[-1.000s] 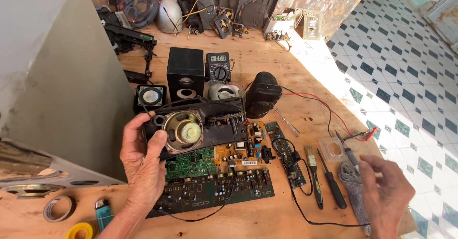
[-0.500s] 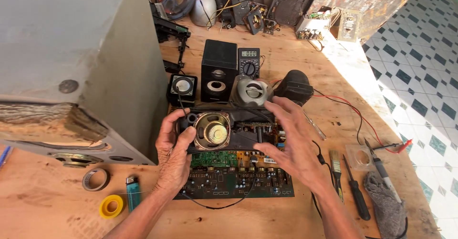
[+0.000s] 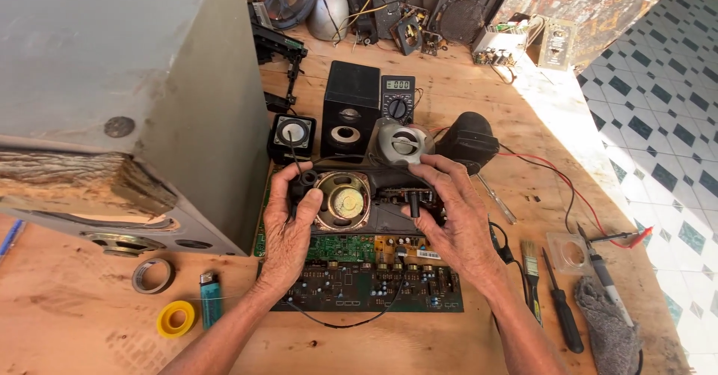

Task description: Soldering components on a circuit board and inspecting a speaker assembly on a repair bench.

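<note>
The black speaker housing (image 3: 374, 195) lies crosswise between both hands, its long axis running left to right, propped over the green circuit board (image 3: 359, 270) on the wooden bench (image 3: 90, 323). The left hand (image 3: 288, 233) clasps its left end, fingers curled over the top edge and thumb lying beside the round speaker cone (image 3: 342, 200), which sits just right of that thumb. The right hand (image 3: 456, 225) grips the right end, fingers (image 3: 437, 177) closed over the upper rim and thumb pressed near a small black knob (image 3: 413, 204) below the fingertips. Both hands are shut on the housing, equally close to it, one at each end.

Left of the left hand's fingers stands a large grey cabinet (image 3: 112, 68). Just beyond the fingertips, farther from the person, sit a black box speaker (image 3: 350, 106), a multimeter (image 3: 397, 98), a small square speaker (image 3: 292, 136), a silver round speaker (image 3: 402, 143) and a black rounded speaker (image 3: 467, 139). Right of the right hand lie a grey rag (image 3: 606, 330), a screwdriver (image 3: 561, 308) and a small brush (image 3: 531, 270). Below the left wrist are a blue lighter (image 3: 210, 300), yellow tape (image 3: 176, 319) and grey tape (image 3: 152, 275).
</note>
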